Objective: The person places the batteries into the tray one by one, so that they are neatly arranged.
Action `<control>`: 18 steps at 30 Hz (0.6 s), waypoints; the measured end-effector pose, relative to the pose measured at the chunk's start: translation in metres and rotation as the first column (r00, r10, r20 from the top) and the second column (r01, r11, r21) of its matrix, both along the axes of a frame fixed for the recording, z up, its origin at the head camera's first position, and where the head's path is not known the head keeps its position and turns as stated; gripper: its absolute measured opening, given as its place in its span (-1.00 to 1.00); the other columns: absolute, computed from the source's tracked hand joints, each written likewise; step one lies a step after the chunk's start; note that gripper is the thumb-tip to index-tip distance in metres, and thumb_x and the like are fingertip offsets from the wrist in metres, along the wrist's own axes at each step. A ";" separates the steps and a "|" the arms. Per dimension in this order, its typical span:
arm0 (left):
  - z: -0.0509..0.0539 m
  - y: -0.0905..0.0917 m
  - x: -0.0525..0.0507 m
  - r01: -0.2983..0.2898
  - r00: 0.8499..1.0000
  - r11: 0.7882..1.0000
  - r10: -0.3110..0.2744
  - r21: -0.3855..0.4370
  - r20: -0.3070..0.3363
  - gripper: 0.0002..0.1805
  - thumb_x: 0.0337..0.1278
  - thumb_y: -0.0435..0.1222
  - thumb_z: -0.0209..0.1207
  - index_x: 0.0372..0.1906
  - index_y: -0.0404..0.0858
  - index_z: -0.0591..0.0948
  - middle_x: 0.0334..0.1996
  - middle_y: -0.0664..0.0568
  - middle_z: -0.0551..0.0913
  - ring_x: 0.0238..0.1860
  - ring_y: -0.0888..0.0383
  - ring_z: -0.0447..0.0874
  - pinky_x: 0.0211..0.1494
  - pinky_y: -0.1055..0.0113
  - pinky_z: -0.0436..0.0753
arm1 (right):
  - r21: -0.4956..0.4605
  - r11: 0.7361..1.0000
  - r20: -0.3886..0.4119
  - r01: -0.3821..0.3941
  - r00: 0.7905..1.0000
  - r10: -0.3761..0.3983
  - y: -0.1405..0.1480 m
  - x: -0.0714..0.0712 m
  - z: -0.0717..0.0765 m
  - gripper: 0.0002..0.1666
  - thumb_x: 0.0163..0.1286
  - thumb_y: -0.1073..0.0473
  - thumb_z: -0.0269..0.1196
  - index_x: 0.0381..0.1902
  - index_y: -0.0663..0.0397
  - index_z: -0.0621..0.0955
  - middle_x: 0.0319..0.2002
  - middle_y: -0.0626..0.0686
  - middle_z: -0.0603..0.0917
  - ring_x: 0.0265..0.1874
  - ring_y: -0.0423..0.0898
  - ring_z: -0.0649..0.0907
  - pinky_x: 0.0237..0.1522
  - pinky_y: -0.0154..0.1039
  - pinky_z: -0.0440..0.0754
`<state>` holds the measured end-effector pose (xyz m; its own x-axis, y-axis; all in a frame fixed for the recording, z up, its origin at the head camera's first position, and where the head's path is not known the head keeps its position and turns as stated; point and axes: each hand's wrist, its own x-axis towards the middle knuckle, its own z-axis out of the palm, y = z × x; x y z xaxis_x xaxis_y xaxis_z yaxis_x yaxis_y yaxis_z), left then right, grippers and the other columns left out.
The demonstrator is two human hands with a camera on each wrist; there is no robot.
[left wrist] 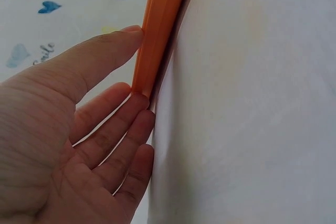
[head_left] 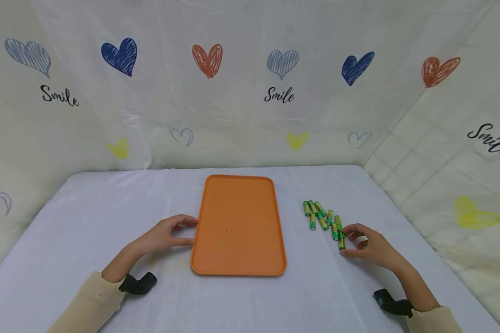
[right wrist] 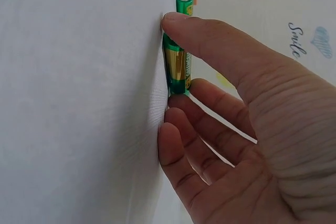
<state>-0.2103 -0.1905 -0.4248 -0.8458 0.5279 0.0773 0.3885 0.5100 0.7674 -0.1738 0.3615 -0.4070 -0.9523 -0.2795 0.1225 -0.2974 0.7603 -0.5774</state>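
An orange tray (head_left: 238, 226) lies flat on the white-covered table. My left hand (head_left: 168, 235) is at its left side, with the thumb and fingertips touching the tray's edge (left wrist: 161, 24) and no grip round it. To the right of the tray lies a loose cluster of green and gold batteries (head_left: 313, 221). At the near end of that cluster, my right hand (head_left: 371, 246) has thumb and index finger at opposite ends of one battery (right wrist: 177, 69), pinching it lengthwise. The other fingers of that hand are loosely bent beside the tabletop.
White cloth (head_left: 250, 303) covers the table. Behind it hangs a pale curtain (head_left: 241, 111) printed with hearts and "Smile", which continues along the right side. Dark wrist devices (head_left: 138, 283) are worn at both cuffs.
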 end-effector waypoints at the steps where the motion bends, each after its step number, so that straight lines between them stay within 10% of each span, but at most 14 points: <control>1: 0.000 0.000 0.000 -0.001 1.000 1.000 0.001 -0.002 0.003 -0.41 0.08 -0.11 0.39 0.21 -0.24 0.53 0.15 -0.03 0.60 0.18 -0.02 0.50 0.24 0.15 0.46 | -0.001 1.000 0.001 -0.001 1.000 0.001 0.000 0.000 0.000 -0.40 0.04 0.18 0.53 -0.01 0.28 0.55 -0.16 0.09 0.62 -0.26 -0.17 0.53 -0.31 -0.34 0.60; 18: -0.001 0.000 0.000 0.000 1.000 1.000 0.000 0.000 0.017 -0.40 0.10 -0.11 0.38 0.22 -0.24 0.52 0.16 -0.03 0.59 0.20 -0.03 0.48 0.26 0.02 0.44 | -0.015 1.000 -0.010 -0.012 1.000 0.012 -0.001 0.002 0.001 -0.42 0.03 0.19 0.53 -0.01 0.29 0.58 -0.20 0.06 0.63 -0.29 -0.19 0.52 -0.35 -0.33 0.59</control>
